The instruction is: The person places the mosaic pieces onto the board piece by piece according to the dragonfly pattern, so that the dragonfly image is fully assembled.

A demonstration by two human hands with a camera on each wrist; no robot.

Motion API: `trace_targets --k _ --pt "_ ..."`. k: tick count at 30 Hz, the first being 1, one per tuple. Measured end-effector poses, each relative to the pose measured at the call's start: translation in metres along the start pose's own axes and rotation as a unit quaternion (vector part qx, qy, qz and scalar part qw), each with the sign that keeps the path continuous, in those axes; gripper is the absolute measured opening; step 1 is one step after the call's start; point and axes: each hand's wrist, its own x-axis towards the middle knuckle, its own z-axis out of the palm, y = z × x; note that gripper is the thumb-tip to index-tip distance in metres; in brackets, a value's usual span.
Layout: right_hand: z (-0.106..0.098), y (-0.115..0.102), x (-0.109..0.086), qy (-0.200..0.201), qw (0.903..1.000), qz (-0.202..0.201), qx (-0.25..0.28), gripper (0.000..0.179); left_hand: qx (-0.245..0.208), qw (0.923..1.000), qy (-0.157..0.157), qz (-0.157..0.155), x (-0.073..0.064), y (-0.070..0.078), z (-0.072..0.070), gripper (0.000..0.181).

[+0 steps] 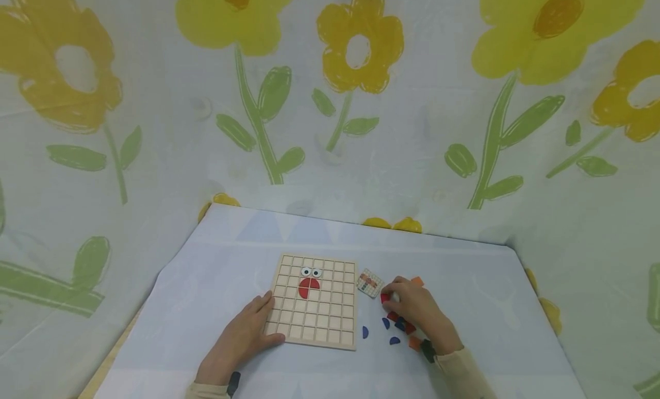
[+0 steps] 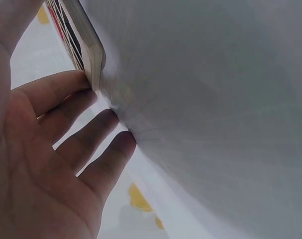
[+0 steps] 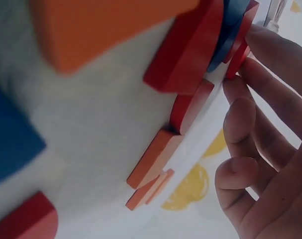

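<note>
A square wooden grid board (image 1: 340,324) lies on the table, with two white eye pieces (image 1: 311,272) and several red quarter-round pieces (image 1: 304,282) set together in its upper cells. My left hand (image 1: 246,334) rests against the board's lower left corner, fingers along its left edge and thumb by the front edge. In the left wrist view those fingers are spread and fairly straight, with the fingertips right at the board's side (image 2: 95,59). To the right, my right hand (image 1: 412,304) pinches a small red piece (image 3: 236,61) between thumb and fingertips, its other fingers loosely bent.
A small pattern card (image 1: 370,283) lies between the board and my right hand. Blue half-round pieces (image 1: 394,340) and red and orange pieces (image 1: 415,343) are scattered below that hand; another orange piece (image 1: 417,281) is behind it. Flower-printed cloth (image 1: 392,175) hangs along the table's back edge.
</note>
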Motion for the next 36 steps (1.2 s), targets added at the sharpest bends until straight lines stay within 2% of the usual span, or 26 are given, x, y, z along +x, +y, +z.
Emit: trace_targets --k 7,14,26,31,36 --pt "0.0021 -0.0036 -0.0002 0.009 0.9998 -0.008 -0.014 0.022 -0.001 1.0 0.003 0.003 -0.0001 -0.0015 0.0017 0.098" --pt "0.0019 -0.0034 -0.0025 0.009 0.9992 -0.033 -0.023 0.027 -0.005 1.0 0.003 0.0 0.0005 -0.002 0.0016 0.099" --pt "0.001 -0.0029 -0.001 -0.009 0.9986 -0.044 -0.026 0.025 -0.008 1.0 0.0 -0.003 -0.0002 -0.0001 0.0007 0.098" --pt "0.0016 -0.0023 -0.0004 0.015 0.9974 -0.064 -0.03 0.025 -0.008 1.0 -0.001 -0.006 -0.0001 0.0001 0.0007 0.099" --pt "0.0004 -0.0084 0.0008 0.051 0.993 -0.102 -0.032 0.026 -0.014 0.9999 -0.002 -0.004 -0.0002 0.0 -0.0001 0.098"
